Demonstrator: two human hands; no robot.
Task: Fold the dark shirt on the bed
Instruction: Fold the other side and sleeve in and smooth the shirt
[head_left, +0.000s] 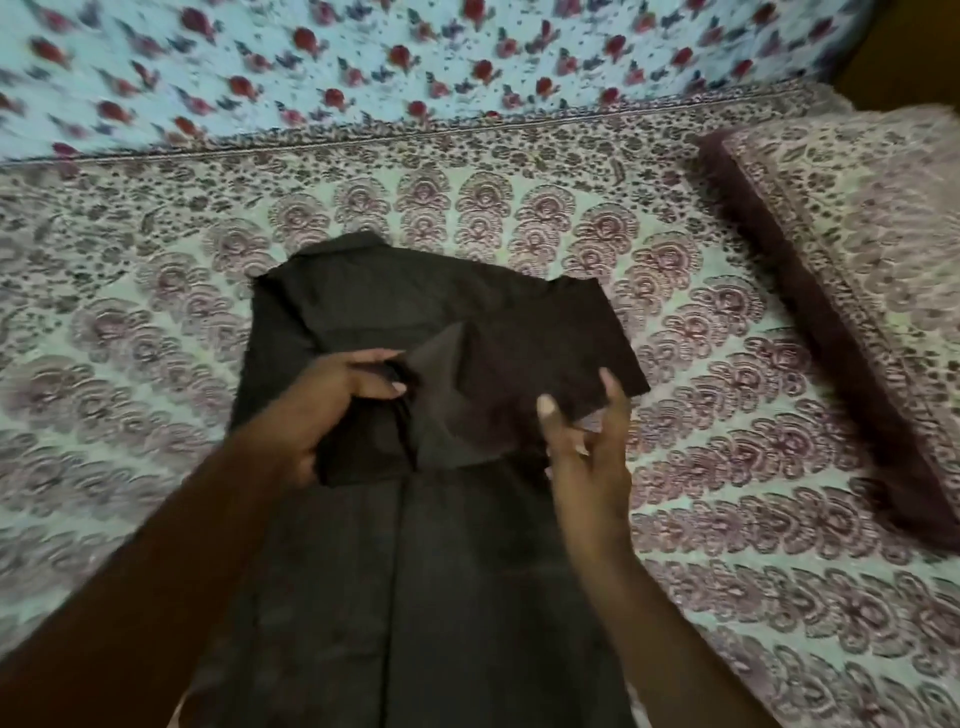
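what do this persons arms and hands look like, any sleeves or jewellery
The left forearm and right forearm are bare to the frame's edge, so no sleeves show. The left hand and right hand wear no rings, watch or bracelets that I can see. Nails look short and plain, though the picture is blurred.

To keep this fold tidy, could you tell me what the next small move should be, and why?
Probably fold the short sleeve inward across the dark brown shirt: it sticks out rightward while the left hand grips bunched cloth and the right hand is at its edge.
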